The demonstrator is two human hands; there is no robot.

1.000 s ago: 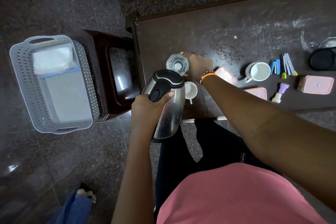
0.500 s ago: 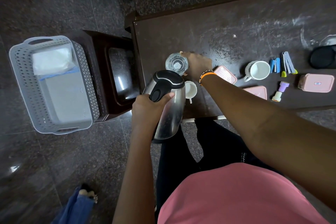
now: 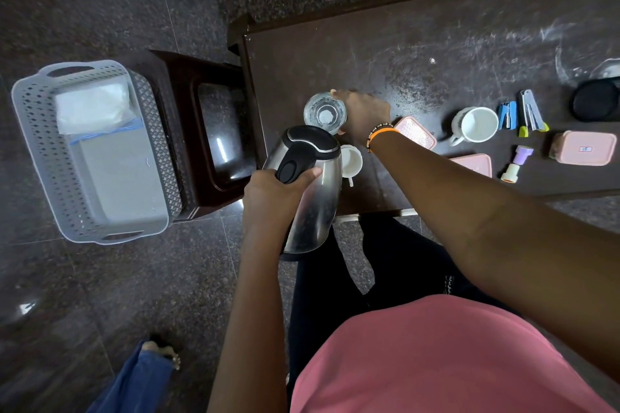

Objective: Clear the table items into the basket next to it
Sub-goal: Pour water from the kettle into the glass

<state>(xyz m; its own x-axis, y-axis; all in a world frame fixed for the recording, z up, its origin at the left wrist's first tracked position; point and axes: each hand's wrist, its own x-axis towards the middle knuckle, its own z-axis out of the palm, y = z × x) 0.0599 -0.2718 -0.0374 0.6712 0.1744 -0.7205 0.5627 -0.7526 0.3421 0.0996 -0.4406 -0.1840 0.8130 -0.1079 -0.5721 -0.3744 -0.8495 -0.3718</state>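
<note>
At the table's left end, the left hand [image 3: 273, 193] is clenched round the black handle of a steel kettle [image 3: 310, 193], which hangs tilted, lid toward the table and base toward the person, partly off the near edge. Just beyond its lid, the right hand [image 3: 364, 111] is wrapped round the side of a clear glass [image 3: 324, 113] standing upright on the table [image 3: 385, 43]; a small white cup [image 3: 352, 161] sits between kettle and right wrist. Farther right along the near edge lie 2 pink lids, a white mug [image 3: 476, 125], a blue stapler, a stamp and a pink box [image 3: 585, 151] — all well apart from either hand.

The basket [image 3: 161, 157] sits on the floor to the left, past a dark stool [image 3: 214, 134], its long axis running away from the person. It holds a white packet but has plenty of room. The kettle hand is the nearer 1 — the carry probably goes leftward over the stool, and the glass hand would have to cross the kettle.
</note>
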